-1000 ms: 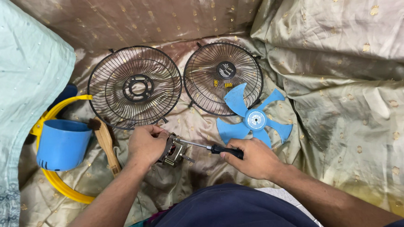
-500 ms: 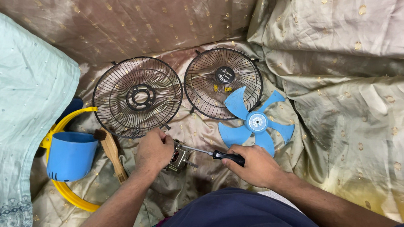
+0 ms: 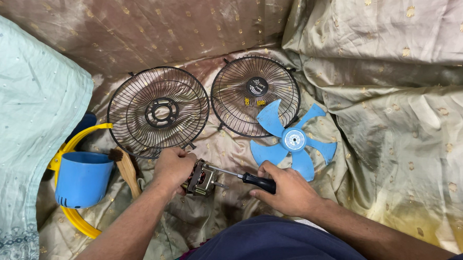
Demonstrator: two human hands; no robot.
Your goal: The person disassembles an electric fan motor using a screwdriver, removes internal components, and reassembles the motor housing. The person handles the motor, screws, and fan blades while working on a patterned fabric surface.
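Small metal fan motor with copper windings at lower centre of frame, gripped by left hand, fingers closed on it. Right hand wrapped around black-handled screwdriver; shaft runs right-to-left, tip at motor. Left hand nearer motor.

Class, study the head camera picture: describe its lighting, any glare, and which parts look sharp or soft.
Head view: soft, even light; sheen on the satin cloth; both grilles' wires crisp; left hand on the motor and right hand with the screwdriver sharp; only faint shadows under the blue blade.
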